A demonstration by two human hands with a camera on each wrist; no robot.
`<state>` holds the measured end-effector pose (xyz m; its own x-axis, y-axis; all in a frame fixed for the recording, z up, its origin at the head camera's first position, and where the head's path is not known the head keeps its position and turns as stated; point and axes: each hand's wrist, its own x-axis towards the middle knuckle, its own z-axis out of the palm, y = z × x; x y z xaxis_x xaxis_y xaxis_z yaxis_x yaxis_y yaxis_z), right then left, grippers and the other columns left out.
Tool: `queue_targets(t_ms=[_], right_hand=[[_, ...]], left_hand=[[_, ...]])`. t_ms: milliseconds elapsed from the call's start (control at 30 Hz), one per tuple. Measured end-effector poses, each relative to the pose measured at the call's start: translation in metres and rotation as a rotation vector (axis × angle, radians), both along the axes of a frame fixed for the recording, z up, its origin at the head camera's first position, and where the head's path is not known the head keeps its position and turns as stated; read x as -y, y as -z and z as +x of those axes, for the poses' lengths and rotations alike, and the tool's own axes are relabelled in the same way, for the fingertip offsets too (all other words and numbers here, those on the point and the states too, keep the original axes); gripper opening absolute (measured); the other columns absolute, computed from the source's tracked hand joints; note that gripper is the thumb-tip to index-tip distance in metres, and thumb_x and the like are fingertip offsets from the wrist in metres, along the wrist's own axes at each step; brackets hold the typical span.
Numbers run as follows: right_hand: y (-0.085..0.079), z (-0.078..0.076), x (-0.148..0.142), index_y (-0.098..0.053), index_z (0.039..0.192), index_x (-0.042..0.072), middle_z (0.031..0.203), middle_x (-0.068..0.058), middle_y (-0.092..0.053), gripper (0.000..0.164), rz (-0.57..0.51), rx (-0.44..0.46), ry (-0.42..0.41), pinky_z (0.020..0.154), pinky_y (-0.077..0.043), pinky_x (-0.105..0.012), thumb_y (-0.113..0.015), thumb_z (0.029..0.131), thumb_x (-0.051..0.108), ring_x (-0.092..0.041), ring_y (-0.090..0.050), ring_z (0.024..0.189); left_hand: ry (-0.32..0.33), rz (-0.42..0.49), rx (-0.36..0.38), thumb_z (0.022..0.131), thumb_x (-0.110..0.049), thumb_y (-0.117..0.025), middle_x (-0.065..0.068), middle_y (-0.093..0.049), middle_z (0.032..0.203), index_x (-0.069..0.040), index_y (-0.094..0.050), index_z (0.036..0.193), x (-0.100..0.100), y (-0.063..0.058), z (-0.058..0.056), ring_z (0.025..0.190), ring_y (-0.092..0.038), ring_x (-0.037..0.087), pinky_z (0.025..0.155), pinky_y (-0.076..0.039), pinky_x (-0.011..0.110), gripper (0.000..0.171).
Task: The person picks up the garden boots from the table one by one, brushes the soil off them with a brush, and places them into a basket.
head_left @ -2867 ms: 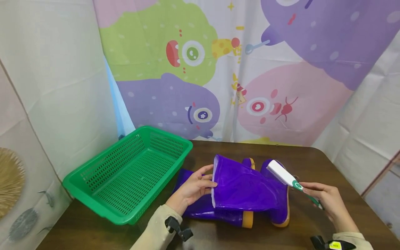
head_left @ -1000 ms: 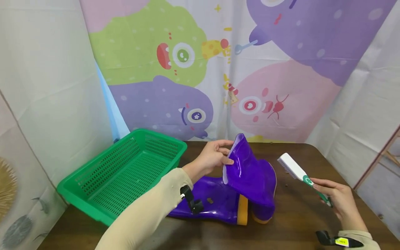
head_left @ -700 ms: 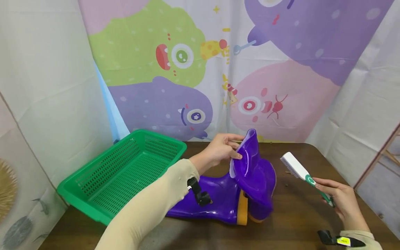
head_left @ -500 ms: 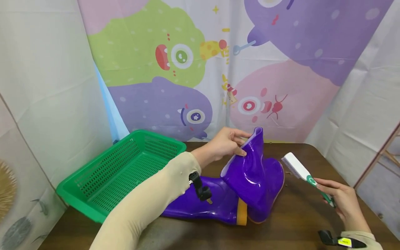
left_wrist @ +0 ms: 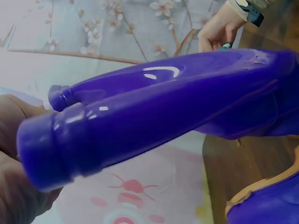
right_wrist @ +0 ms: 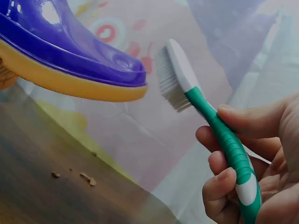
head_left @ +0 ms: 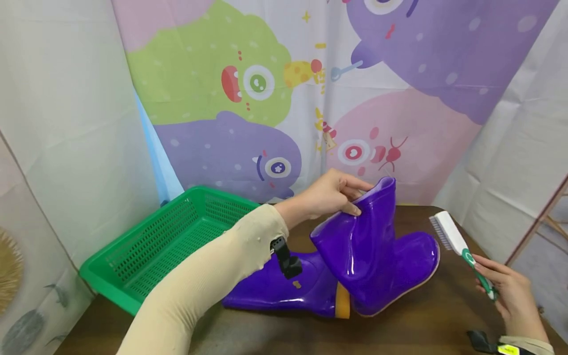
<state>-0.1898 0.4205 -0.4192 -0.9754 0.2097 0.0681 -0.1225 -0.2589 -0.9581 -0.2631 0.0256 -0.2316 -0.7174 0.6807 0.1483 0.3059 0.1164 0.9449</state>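
Note:
My left hand [head_left: 330, 197] pinches the top rim of a purple rain boot [head_left: 368, 246], tilted with its toe pointing right. In the left wrist view, its shaft [left_wrist: 140, 116] is squeezed into folds. My right hand [head_left: 514, 291] grips the green-and-white handle of a scrub brush [head_left: 457, 241], right of the boot. The brush's pale bristles [right_wrist: 170, 84] face the boot's toe in the right wrist view, with a gap between, and the boot's yellow sole [right_wrist: 84, 88] shows. A second purple boot [head_left: 306, 291] lies on its side, a brown dirt patch [head_left: 297, 284] on its shaft.
A green perforated basket [head_left: 155, 236] stands on the left of the brown table [head_left: 266, 335], partly behind my left sleeve. Dirt crumbs [right_wrist: 86, 178] lie on the table near the raised toe. A cartoon-print curtain [head_left: 284, 138] hangs behind.
My left hand has raised the boot's shaft from lying across the other boot and swung its toe to the right. The brush has moved right, away from the boot.

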Motion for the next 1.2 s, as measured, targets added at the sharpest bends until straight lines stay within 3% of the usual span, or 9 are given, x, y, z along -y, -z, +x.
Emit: queue_targets(t_ms=[167,400,533,733,967,1067,1200], right_hand=[[0.004,0.002,-0.01,-0.082,0.093,0.016,0.082,-0.001,-0.075,0.036,-0.115,-0.033,-0.019,0.05,-0.054,-0.024,-0.054,0.099,-0.005,-0.014,-0.062,0.056],[0.006,-0.003,-0.006,-0.082,0.094,0.015,0.083,-0.001,-0.075,0.035,-0.098,-0.03,-0.037,0.05,-0.054,-0.025,-0.053,0.099,-0.005,-0.014,-0.062,0.056],[0.005,-0.004,-0.002,-0.082,0.093,0.016,0.082,0.0,-0.075,0.034,-0.087,-0.015,-0.04,0.05,-0.054,-0.025,-0.056,0.098,-0.005,-0.013,-0.063,0.056],[0.006,-0.006,0.001,-0.082,0.094,0.015,0.085,0.001,-0.075,0.036,-0.075,-0.035,-0.067,0.049,-0.054,-0.024,-0.054,0.098,-0.007,-0.012,-0.063,0.056],[0.006,-0.004,0.002,-0.082,0.093,0.018,0.084,0.003,-0.076,0.036,-0.048,-0.02,-0.064,0.05,-0.054,-0.024,-0.055,0.099,-0.004,-0.012,-0.064,0.056],[0.006,-0.004,0.002,-0.082,0.093,0.018,0.084,0.003,-0.076,0.035,-0.05,-0.007,-0.064,0.05,-0.054,-0.024,-0.055,0.099,-0.003,-0.012,-0.064,0.057],[0.005,-0.005,0.002,-0.082,0.092,0.019,0.084,0.004,-0.075,0.034,-0.046,0.008,-0.047,0.05,-0.054,-0.025,-0.056,0.098,-0.003,-0.012,-0.063,0.057]], left_hand=[[-0.01,-0.02,-0.069,0.079,0.021,-0.068,0.021,-0.065,0.123,0.004,-0.06,0.132,-0.003,-0.015,0.002,0.112,-0.066,0.023,0.082,-0.056,0.026,0.056],[-0.001,-0.058,-0.151,0.079,0.022,-0.068,0.019,-0.063,0.126,0.005,-0.06,0.132,-0.001,-0.032,0.0,0.114,-0.065,0.023,0.082,-0.056,0.025,0.056],[-0.004,-0.126,-0.316,0.079,0.02,-0.071,0.017,-0.065,0.124,0.003,-0.064,0.128,0.005,-0.04,-0.004,0.111,-0.067,0.019,0.084,-0.054,0.021,0.052],[0.04,-0.254,-0.544,0.083,0.016,-0.068,0.012,-0.067,0.124,-0.002,-0.067,0.126,0.009,-0.049,-0.007,0.111,-0.066,0.015,0.088,-0.049,0.016,0.047],[0.017,-0.333,-0.834,0.086,0.011,-0.065,0.005,-0.074,0.109,-0.014,-0.072,0.125,0.008,-0.052,-0.007,0.095,-0.065,0.007,0.077,-0.046,0.015,0.047],[-0.001,-0.266,-0.9,0.087,0.012,-0.061,0.004,-0.073,0.105,-0.014,-0.072,0.124,0.006,-0.049,-0.008,0.093,-0.062,0.009,0.076,-0.044,0.016,0.047],[0.014,-0.064,-0.938,0.088,0.014,-0.059,0.004,-0.075,0.101,-0.006,-0.072,0.121,-0.001,-0.042,-0.012,0.092,-0.065,0.005,0.081,-0.046,0.014,0.04]])
